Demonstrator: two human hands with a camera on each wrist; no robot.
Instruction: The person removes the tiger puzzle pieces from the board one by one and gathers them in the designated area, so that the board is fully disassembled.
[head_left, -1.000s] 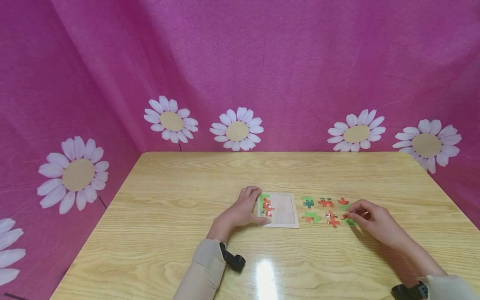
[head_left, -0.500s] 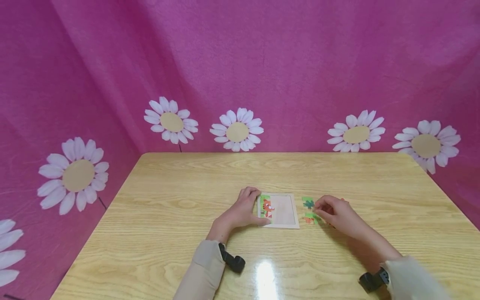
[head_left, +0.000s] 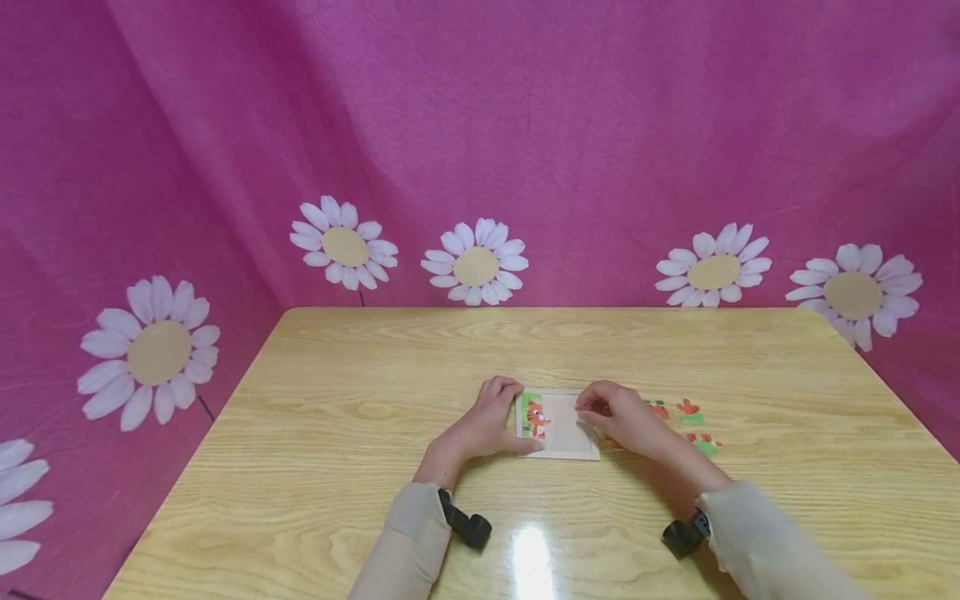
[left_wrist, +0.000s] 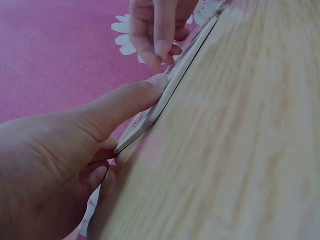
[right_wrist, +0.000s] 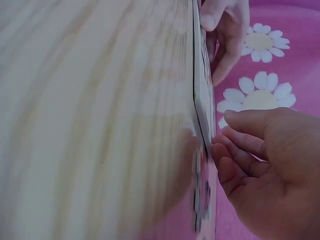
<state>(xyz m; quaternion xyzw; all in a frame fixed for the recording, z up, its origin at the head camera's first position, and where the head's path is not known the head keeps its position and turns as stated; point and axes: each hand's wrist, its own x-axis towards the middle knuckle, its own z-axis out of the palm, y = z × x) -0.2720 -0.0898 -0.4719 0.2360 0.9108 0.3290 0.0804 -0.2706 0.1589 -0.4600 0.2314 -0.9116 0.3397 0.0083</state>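
A wooden jigsaw puzzle tray [head_left: 570,455] lies flat on the table, its left end filled by an orange tiger picture on green. My left hand [head_left: 483,425] grips the tray's left end, thumb on the near rim and fingers at the far corner. My right hand [head_left: 618,412] is over the tray's right side with bent fingers; no piece shows between its fingertips [right_wrist: 226,131] in the right wrist view. To its right lie loose puzzle pieces, among them an orange-and-green piece [head_left: 688,411] and another green one [head_left: 707,444]. Other pieces are partly hidden under the right hand.
The wood-grain table [head_left: 360,375] reaches back to a pink curtain [head_left: 570,150] printed with white daisies. Black camera straps [head_left: 467,525] sit on both wrists, by beige sleeves.
My right hand has moved left from the rightmost loose pieces, across the others, to the tray's right side. The left hand has stayed on the tray.
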